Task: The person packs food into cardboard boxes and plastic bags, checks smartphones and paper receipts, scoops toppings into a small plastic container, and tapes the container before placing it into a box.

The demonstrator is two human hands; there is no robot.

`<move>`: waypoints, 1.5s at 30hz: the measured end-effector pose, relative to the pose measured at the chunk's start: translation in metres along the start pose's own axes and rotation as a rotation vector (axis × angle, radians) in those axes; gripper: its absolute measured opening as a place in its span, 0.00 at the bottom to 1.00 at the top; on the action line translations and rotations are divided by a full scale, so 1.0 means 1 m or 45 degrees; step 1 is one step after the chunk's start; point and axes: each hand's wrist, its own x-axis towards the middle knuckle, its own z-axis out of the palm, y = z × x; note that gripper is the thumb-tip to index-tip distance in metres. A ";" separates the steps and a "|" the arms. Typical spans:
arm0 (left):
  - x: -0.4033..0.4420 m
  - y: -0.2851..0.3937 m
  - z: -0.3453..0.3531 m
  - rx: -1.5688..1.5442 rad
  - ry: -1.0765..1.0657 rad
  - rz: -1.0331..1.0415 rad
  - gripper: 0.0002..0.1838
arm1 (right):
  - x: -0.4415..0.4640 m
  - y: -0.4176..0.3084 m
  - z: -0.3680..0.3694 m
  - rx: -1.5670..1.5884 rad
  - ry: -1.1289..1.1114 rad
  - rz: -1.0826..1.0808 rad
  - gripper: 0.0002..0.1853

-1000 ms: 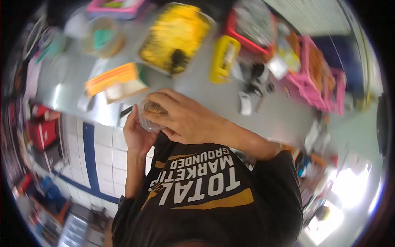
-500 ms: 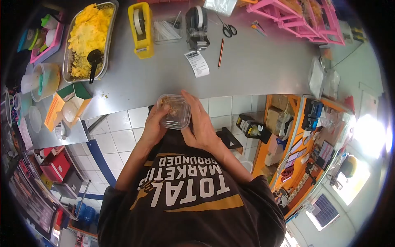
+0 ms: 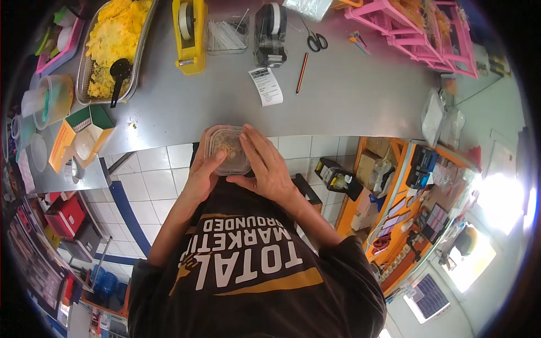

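Note:
A small clear plastic container [image 3: 232,163] with rounded corners holds brownish crumb-like food. It is held between both hands, just off the near edge of the steel table. My left hand [image 3: 201,176] grips its left side, the thumb lying across the top. My right hand [image 3: 269,169] closes on the right side, with fingertips over the upper right rim and the thumb by the lower corner. The container's underside and some left fingers are hidden.
On the steel table [image 3: 191,107] lie a receipt [image 3: 265,87], pencil [image 3: 302,73], scissors [image 3: 317,41], yellow tape dispenser [image 3: 194,56] and black tape dispenser [image 3: 270,42]. A metal tray [image 3: 135,79] of yellow food with a black scoop [image 3: 119,76] stands left; a pink rack [image 3: 414,48] stands right.
My right fingers have bent from alongside the container to over its upper right rim. The container has shifted slightly left in view. The whole view has also shifted a little.

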 end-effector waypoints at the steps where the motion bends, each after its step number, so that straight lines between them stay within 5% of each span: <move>1: 0.001 0.000 -0.001 -0.007 0.005 0.000 0.29 | 0.000 -0.001 0.000 0.001 -0.008 0.000 0.50; 16: 0.008 -0.012 0.000 0.122 -0.023 -0.004 0.25 | 0.004 -0.002 -0.015 0.076 -0.084 0.085 0.43; 19: 0.008 -0.011 0.004 0.091 -0.046 -0.020 0.24 | 0.010 -0.010 -0.016 0.262 0.106 0.264 0.31; 21: 0.007 -0.012 0.004 0.547 0.010 0.248 0.24 | 0.016 -0.012 -0.009 0.533 0.098 0.778 0.19; 33: 0.030 -0.008 -0.049 0.739 0.082 0.554 0.24 | 0.064 -0.006 0.056 0.588 0.147 0.857 0.22; 36: 0.042 0.004 -0.054 0.549 0.341 0.346 0.26 | 0.093 0.013 0.071 0.498 0.015 0.776 0.20; 38: 0.066 0.011 -0.072 0.614 0.448 0.310 0.30 | 0.129 0.025 0.086 0.083 0.344 0.474 0.18; 42: 0.112 0.024 -0.097 0.568 0.628 0.197 0.29 | 0.192 0.058 0.101 0.230 0.317 0.753 0.20; 45: 0.135 0.024 -0.116 0.655 0.419 0.324 0.30 | 0.202 0.062 0.104 0.341 0.210 0.870 0.19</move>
